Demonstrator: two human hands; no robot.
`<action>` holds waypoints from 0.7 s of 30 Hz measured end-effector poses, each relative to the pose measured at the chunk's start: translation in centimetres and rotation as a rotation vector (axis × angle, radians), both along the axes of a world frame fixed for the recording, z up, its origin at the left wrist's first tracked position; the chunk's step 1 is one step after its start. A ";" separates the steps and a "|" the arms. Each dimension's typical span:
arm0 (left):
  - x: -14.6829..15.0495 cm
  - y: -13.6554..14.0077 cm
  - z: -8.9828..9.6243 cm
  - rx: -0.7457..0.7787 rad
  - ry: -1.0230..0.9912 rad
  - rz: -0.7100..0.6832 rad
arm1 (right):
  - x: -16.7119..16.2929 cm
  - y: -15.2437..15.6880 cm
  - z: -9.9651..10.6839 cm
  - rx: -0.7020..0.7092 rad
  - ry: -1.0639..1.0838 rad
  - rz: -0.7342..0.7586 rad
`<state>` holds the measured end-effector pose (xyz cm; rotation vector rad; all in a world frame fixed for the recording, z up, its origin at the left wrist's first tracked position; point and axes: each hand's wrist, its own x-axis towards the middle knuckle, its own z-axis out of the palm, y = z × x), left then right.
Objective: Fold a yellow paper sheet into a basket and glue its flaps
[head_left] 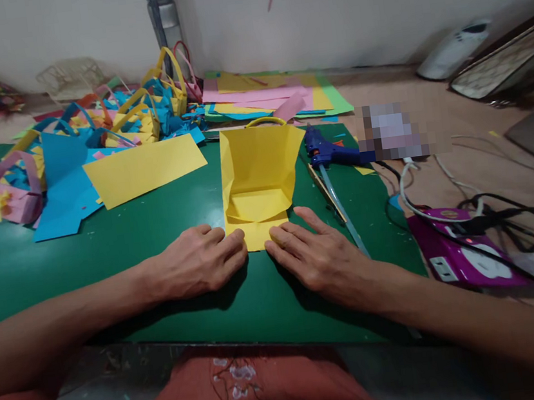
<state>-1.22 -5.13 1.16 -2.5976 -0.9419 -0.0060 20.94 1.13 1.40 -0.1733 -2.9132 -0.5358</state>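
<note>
A yellow paper sheet (262, 158), folded into an open, pocket-like form, lies on the green board in front of me. Its upper part stands up with creased sides, and a flat flap extends toward me. My left hand (203, 256) presses bent fingers on the flap's near left corner. Opposite it, my right hand (309, 247) has its fingers together on the near right corner, its thumb stretched away from them. Behind the folded paper, a yellow curved strip (264, 121) shows in part. The fingertips' undersides are hidden.
Left are a flat yellow strip (146, 170), blue paper (65, 186) and a pink paper basket (13, 192). More baskets (140, 115) and stacked coloured sheets (273, 92) lie behind. A blue glue gun (326, 147), a purple power strip (463, 254) and cables are on the right.
</note>
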 end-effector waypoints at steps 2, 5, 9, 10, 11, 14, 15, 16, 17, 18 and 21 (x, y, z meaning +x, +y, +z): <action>0.1 0.1 0.1 -0.016 0.008 -0.004 | -0.1 0.0 0.0 0.001 0.008 0.004; 0.1 0.2 0.0 -0.033 0.026 0.016 | -0.2 0.0 0.1 -0.006 -0.004 0.007; 0.2 0.3 -0.3 -0.058 0.018 0.041 | -0.3 0.0 0.2 -0.022 -0.022 -0.004; 0.2 0.3 -0.4 -0.066 0.014 0.048 | -0.3 0.0 0.2 -0.025 -0.025 -0.004; 0.2 0.3 -0.4 -0.075 0.011 0.053 | -0.3 0.0 0.1 -0.027 -0.027 -0.005; 0.2 0.4 -0.5 -0.105 0.005 0.062 | -0.3 0.1 0.0 -0.032 -0.026 -0.010; 0.3 0.4 -0.4 -0.115 -0.001 0.068 | -0.3 0.1 0.0 -0.030 -0.023 -0.013; 0.3 0.4 -0.4 -0.123 -0.010 0.075 | -0.3 0.1 -0.1 -0.028 -0.018 -0.014; 0.3 0.4 -0.4 -0.128 -0.021 0.080 | -0.3 0.0 -0.1 -0.029 -0.015 -0.016; 0.3 0.4 -0.5 -0.131 -0.034 0.083 | -0.3 0.0 -0.1 -0.032 -0.013 -0.018; 0.3 0.4 -0.5 -0.126 -0.080 0.082 | -0.3 -0.2 -0.1 -0.060 -0.004 -0.045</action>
